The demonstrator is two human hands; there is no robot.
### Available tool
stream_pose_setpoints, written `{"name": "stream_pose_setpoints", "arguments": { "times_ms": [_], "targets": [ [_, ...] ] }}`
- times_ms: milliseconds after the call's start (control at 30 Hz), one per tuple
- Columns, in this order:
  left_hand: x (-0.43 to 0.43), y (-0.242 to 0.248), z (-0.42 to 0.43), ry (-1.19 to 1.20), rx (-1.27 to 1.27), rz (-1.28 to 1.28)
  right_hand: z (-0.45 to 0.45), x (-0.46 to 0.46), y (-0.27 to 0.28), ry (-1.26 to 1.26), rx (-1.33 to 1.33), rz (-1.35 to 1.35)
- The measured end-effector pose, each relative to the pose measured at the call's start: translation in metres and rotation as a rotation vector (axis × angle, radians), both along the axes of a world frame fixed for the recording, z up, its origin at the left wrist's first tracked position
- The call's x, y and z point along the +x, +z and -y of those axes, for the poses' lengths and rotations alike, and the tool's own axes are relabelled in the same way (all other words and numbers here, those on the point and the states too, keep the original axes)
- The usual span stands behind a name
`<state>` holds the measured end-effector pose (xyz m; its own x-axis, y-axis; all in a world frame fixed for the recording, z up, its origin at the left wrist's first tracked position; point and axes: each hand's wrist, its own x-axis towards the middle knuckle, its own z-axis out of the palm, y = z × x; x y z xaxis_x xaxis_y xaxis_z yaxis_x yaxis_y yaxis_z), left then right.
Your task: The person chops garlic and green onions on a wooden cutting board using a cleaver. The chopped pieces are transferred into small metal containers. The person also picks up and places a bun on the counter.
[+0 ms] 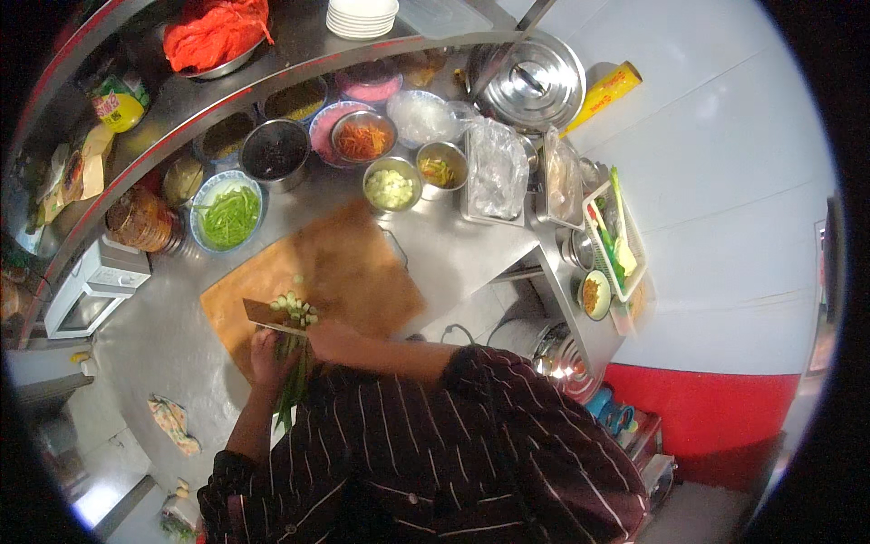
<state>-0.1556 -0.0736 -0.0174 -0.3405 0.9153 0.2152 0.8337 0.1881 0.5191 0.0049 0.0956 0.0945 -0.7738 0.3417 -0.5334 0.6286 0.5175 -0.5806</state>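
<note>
My right hand (332,341) grips a cleaver (262,314), its broad blade standing over a wooden chopping board (340,251). Under my left hand (267,357) lies a bunch of green scallion-like stalks (293,387), held close to the blade on the near side. The leafy ends of the stalks run back towards my body. Beyond the blade, short pale-green cut pieces (296,306) lie in a small heap on the board. The lower part of the cleaver's handle is hidden in my right hand.
A bowl of shredded green vegetable (228,214) stands left of the board. Behind it are steel bowls of diced pale vegetable (389,189) and orange shreds (363,136). A plastic-covered tray (496,173) and white basket (618,238) stand right. A cloth (173,425) lies left.
</note>
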Motion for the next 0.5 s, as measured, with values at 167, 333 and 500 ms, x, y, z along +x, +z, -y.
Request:
{"name": "stream_pose_setpoints", "arguments": {
  "times_ms": [167,333,500],
  "targets": [
    [0.000,0.006,0.001,-0.004,0.068,-0.002,0.009,-0.009,-0.036,0.018,-0.017,-0.009],
    [0.007,0.015,-0.006,-0.011,0.041,-0.055,-0.003,0.004,-0.060,0.116,0.194,-0.234],
    [0.012,0.025,-0.011,-0.025,0.147,0.043,0.002,0.010,-0.051,0.244,0.281,-0.156]
  ]
}}
